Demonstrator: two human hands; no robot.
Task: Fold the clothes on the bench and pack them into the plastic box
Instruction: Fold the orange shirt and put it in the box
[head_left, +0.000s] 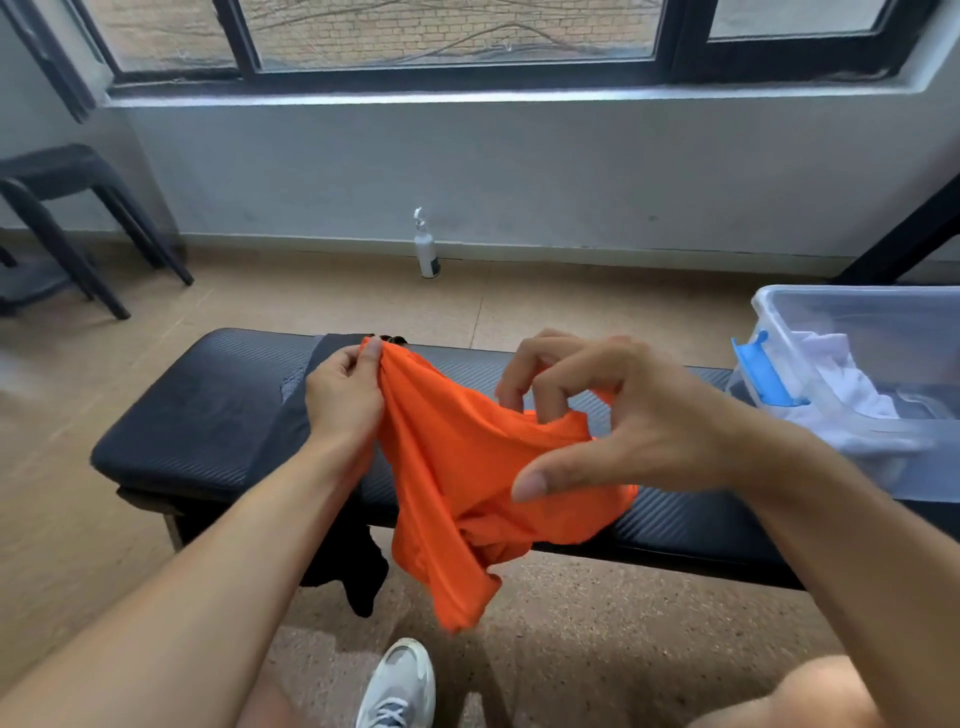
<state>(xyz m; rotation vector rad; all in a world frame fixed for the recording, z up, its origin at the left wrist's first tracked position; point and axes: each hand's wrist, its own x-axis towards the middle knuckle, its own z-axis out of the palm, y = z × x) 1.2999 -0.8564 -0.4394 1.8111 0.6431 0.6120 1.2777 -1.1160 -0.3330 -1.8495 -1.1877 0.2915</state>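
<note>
An orange garment (452, 478) hangs crumpled between my hands above the black padded bench (208, 410). My left hand (343, 400) pinches its upper left edge. My right hand (613, 415) hooks its fingers into the fabric's upper right edge, thumb spread below. A black garment (301, 415) lies draped over the bench behind my left arm, its end hanging off the front. The clear plastic box (862, 322) stands on the bench's right end with folded white clothing (841, 384) inside.
A blue latch (763, 374) sits on the box's near side. A white spray bottle (427, 249) stands on the floor by the wall. A black stool (67, 218) is at the far left. My shoe (400, 686) is below the bench.
</note>
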